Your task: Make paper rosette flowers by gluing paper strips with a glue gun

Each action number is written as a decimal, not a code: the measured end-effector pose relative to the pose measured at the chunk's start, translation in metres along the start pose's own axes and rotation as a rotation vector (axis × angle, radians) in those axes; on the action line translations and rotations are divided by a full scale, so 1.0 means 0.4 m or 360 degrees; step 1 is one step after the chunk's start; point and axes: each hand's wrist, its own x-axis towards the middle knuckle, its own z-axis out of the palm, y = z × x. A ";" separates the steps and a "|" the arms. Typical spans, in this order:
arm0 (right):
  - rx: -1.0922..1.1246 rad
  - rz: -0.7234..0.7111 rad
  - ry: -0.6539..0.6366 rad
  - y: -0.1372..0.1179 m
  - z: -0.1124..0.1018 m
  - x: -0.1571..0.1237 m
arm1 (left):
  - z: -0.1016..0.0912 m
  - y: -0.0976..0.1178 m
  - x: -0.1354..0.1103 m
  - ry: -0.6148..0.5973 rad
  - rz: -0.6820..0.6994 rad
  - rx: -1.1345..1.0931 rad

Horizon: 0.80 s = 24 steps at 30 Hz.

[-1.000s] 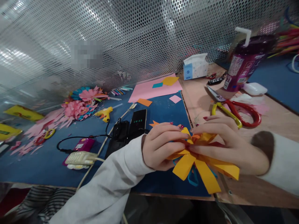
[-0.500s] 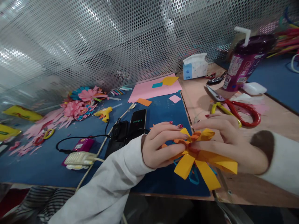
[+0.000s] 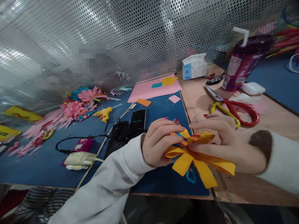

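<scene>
Between my two hands, above the front edge of the blue mat, is a paper flower (image 3: 182, 165) made of looped yellow strips, with orange and blue strips beneath. My left hand (image 3: 161, 141) grips its left side, the fingers curled over the orange and blue loops. From the right, my right hand (image 3: 230, 143) pinches the flower near its orange centre, and yellow loops stick out below the palm. The fingertips of both hands nearly meet at the top of the flower. Part of the centre is hidden behind the fingers.
Red-handled scissors (image 3: 243, 113) and a purple cup (image 3: 243, 68) with a straw stand to the right. Behind lie pink paper (image 3: 144, 90) and a tissue pack (image 3: 194, 67). On the left are a phone (image 3: 137, 119), a yellow glue gun (image 3: 104, 114), a power plug (image 3: 80, 158) and pink paper flowers (image 3: 77, 107).
My left fingers have lifted off the front of the flower and shifted up and back, uncovering a yellow loop on its left side. My right hand keeps its pinch.
</scene>
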 end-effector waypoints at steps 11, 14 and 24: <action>0.0039 -0.0005 0.0076 0.000 0.002 -0.003 | -0.001 -0.002 -0.001 -0.0001 0.0105 0.0076; 0.0006 -0.0047 0.0042 0.002 0.004 -0.003 | -0.009 0.000 0.000 -0.0010 0.0107 0.0103; 0.0003 -0.0073 -0.0006 0.003 0.003 0.002 | -0.004 0.008 -0.002 0.0049 0.0035 0.0067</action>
